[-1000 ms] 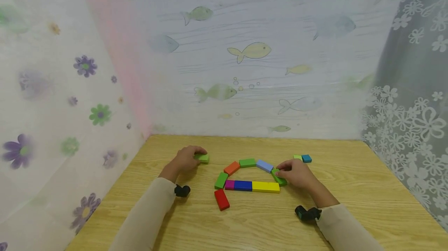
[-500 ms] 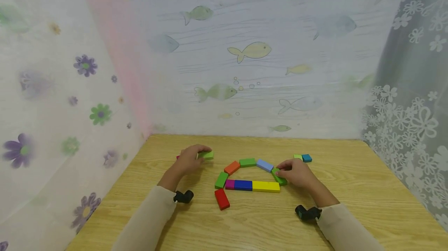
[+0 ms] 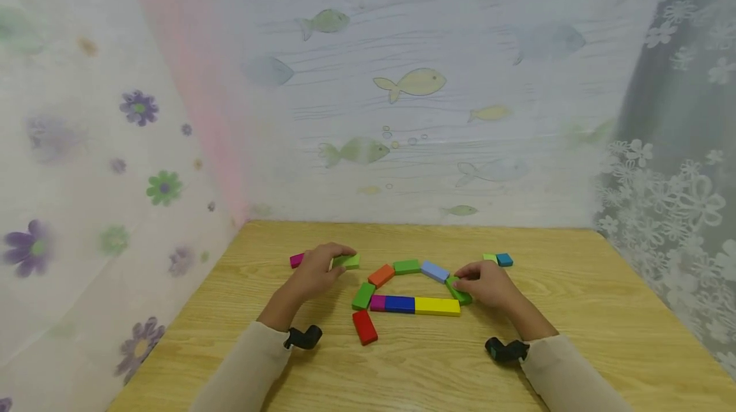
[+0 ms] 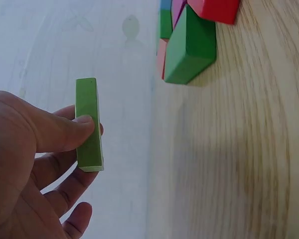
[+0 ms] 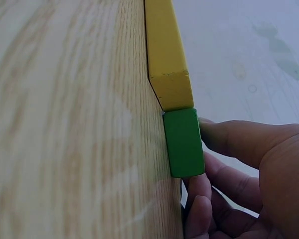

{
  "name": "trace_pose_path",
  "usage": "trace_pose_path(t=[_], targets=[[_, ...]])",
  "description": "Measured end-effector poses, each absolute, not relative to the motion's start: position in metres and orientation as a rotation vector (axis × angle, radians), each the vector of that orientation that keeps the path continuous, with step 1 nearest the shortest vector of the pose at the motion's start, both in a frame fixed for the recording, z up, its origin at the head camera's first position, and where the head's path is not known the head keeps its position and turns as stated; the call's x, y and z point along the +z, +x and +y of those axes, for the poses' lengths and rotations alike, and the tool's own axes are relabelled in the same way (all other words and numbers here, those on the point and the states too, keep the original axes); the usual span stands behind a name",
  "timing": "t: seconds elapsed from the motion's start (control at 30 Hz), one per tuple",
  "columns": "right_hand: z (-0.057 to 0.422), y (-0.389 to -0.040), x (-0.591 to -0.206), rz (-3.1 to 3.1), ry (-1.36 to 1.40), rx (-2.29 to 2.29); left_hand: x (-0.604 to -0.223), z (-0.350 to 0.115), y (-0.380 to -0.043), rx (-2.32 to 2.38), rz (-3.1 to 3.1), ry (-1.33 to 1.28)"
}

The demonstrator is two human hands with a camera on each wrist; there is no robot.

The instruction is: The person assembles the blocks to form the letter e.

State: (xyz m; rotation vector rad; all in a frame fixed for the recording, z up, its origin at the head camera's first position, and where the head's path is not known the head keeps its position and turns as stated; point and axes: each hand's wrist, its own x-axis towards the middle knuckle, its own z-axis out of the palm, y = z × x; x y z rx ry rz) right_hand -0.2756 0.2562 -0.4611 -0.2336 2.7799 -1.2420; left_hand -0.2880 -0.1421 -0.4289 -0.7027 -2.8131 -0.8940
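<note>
My left hand (image 3: 313, 273) pinches a light green block (image 4: 84, 149) between thumb and fingers; the left wrist view shows it above the table. On the right, my right hand (image 3: 489, 285) grips a green block (image 3: 461, 297) lying at the right end of an arc of blocks. In the right wrist view that green block (image 5: 184, 149) meets the end of a yellow block (image 5: 169, 59). The arc continues with a light blue block (image 3: 434, 271), another green one, an orange block (image 3: 381, 276) and a green block (image 3: 363, 296) at its left end.
Below the arc runs a straight row of magenta, blue (image 3: 399, 305) and yellow blocks. A red block (image 3: 365, 327) lies tilted at lower left. Farther back are a magenta block (image 3: 296, 260) behind the left hand and a teal block (image 3: 504, 260) beside a lime one (image 3: 489, 258).
My left hand has moved right toward the arc with the light green block, and the magenta block behind it has come into view. My right hand has stayed in place.
</note>
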Motion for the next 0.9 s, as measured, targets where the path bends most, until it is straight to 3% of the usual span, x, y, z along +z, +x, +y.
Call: trace_pose_path(t=[0.9], targets=[[0.256,-0.276,-0.463,2.781,-0.232,-1.252,-0.422,-0.109,-0.253,-0.901,-2.827,-1.152]])
